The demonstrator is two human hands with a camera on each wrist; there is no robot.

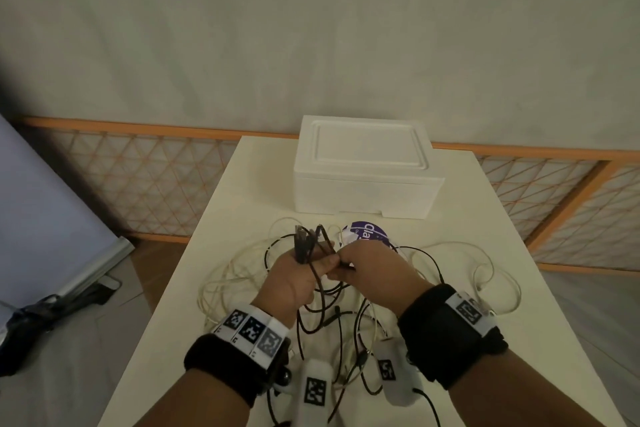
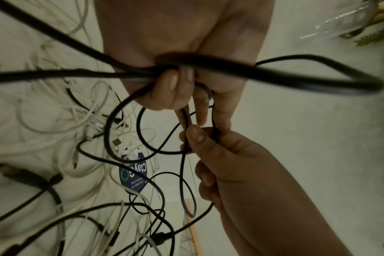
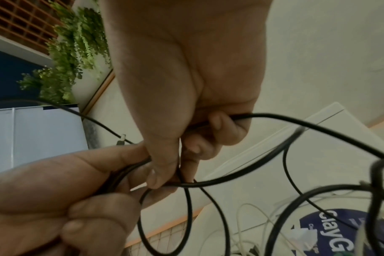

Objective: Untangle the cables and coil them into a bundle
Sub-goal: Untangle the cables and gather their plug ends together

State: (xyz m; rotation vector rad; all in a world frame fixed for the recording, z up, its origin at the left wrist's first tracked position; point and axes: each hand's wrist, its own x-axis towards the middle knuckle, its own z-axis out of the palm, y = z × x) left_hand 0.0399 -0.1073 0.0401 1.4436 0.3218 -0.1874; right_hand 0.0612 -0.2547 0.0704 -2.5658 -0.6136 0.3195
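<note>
Centrally on the white table [image 1: 242,205], lay a round dark-blue label [image 1: 369,232] with white lettering reading "Clay", followed by what looked like a large "G"; smaller lines beneath it were too blurred to read. Partly covered that label with loops of black cables [image 1: 322,302] and thin white cables [image 1: 221,274], sprawled in a loose tangle over the near half of the table. Behind the tangle, stood a closed white foam box [image 1: 363,170], well apart from the hands. Raised just above the tangle, met knuckle to knuckle, left hand [image 1: 294,277] and right hand [image 1: 374,270]. Held upright in the left hand's curled fingers [image 2: 171,88], a gathered bunch of black cable loops, its plug ends poking up past the fist. Pinched one black strand between the right hand's thumb [image 3: 162,169] and fingertips, the other fingers curled in around the same cable; trailed down from both grips to the heap below. Wore black wristbands on both wrists, with white strips of square black-and-white coded markers; no readable text on them.
</note>
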